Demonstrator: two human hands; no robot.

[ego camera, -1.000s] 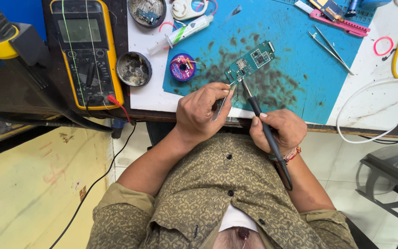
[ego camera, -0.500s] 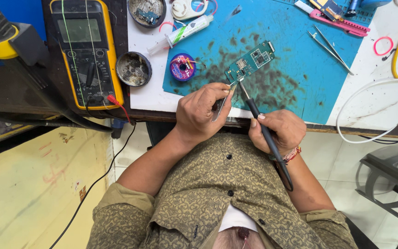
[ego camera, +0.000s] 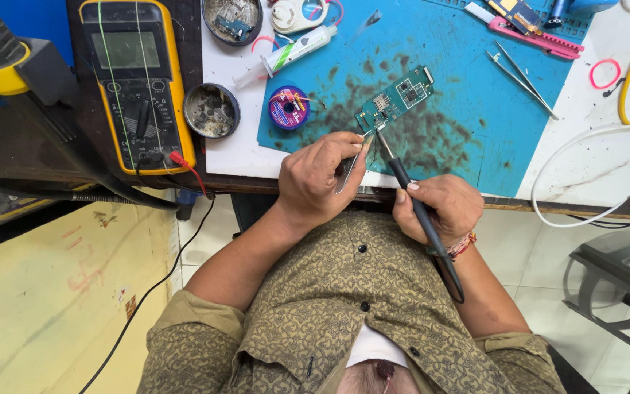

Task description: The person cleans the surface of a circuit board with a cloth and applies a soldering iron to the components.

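Observation:
A small green circuit board [ego camera: 395, 98] lies on a stained blue work mat [ego camera: 461, 73]. My left hand [ego camera: 322, 175] pinches metal tweezers [ego camera: 354, 157] whose tips touch the board's near end. My right hand [ego camera: 439, 208] grips a black soldering iron [ego camera: 417, 208], with its tip at the same spot on the board. Both hands rest at the table's near edge, above my patterned olive shirt.
A yellow multimeter [ego camera: 136, 80] with a red lead stands left. Nearby are a solder-wick spool [ego camera: 288, 107], two round tins [ego camera: 211, 109], a syringe [ego camera: 286, 55], spare tweezers [ego camera: 523, 80], a pink tool [ego camera: 534, 36], and white and yellow cables [ego camera: 621, 182]. A black stool [ego camera: 614, 292] stands at the right.

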